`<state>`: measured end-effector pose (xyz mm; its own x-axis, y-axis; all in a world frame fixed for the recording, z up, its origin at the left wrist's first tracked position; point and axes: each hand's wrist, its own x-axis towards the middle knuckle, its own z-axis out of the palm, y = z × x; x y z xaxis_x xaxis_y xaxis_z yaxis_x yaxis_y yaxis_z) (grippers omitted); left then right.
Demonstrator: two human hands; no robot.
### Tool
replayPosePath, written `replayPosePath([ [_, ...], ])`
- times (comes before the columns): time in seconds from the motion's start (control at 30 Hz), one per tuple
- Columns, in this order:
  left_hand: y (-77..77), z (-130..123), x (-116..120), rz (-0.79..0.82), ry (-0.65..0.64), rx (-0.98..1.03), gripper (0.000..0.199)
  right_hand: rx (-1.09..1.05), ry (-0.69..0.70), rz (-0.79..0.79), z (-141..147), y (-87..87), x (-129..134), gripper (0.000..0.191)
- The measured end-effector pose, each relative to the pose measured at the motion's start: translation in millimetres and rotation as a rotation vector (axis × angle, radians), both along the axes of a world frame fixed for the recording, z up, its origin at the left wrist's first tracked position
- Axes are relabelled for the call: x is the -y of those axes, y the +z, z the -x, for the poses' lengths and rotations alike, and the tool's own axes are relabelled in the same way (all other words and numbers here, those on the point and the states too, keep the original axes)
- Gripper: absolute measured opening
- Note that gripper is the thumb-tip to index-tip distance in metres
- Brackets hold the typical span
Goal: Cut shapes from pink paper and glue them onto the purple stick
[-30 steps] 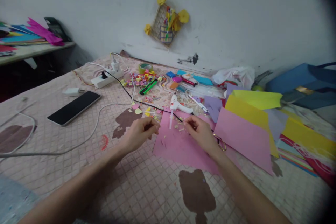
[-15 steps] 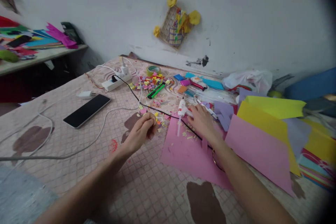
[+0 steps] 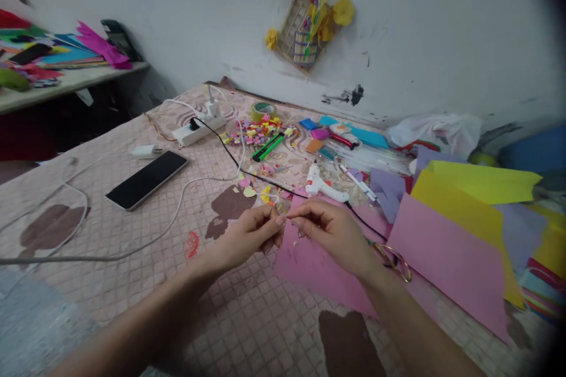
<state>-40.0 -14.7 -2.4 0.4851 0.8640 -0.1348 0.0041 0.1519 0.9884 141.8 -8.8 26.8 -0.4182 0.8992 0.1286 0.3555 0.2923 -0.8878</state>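
My left hand (image 3: 250, 237) and my right hand (image 3: 331, 230) meet fingertip to fingertip just above the near left edge of a pink paper sheet (image 3: 309, 268). Both pinch a tiny piece between them; it is too small to make out. A white glue gun (image 3: 325, 187) lies just beyond the hands, with its black cable (image 3: 230, 156) running back to a power strip (image 3: 198, 128). Gold-handled scissors (image 3: 397, 263) lie by my right wrist. Small paper hearts (image 3: 254, 191) are scattered in front of my left hand.
A black phone (image 3: 145, 179) and white cables lie to the left. Further back are coloured cut-outs (image 3: 256, 129), a green cutter (image 3: 267, 147) and a tape roll (image 3: 263, 111). Pink and yellow sheets (image 3: 481, 179) pile up at the right. A shelf (image 3: 66, 82) stands far left.
My right hand went out to the glue gun, then came back to meet my left hand. The glue gun now lies a little further away. The view has shifted slightly.
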Motion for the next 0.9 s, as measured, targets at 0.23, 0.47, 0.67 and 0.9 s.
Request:
replayPosePath([
  [0.23, -1.4, 0.2, 1.3, -0.071, -0.024, -0.057, 0.03, 0.02, 0.044, 0.051, -0.7, -0.9, 1.3, 0.014],
  [0.47, 0.1, 3.6, 1.0, -0.16, -0.056, -0.177, 0.03, 0.068, 0.101, 0.033, -1.8, 1.3, 1.0, 0.014],
  [0.67, 3.1, 6.7, -0.4, -0.167, -0.167, -0.19, 0.028, 0.212, 0.215, -0.112, -6.3, 9.2, 0.8, 0.014],
  [0.9, 2.3, 7.5, -1.9, -0.099, -0.254, -0.095, 0.028, 0.187, 0.237, -0.097, -6.5, 9.4, 1.1, 0.016],
])
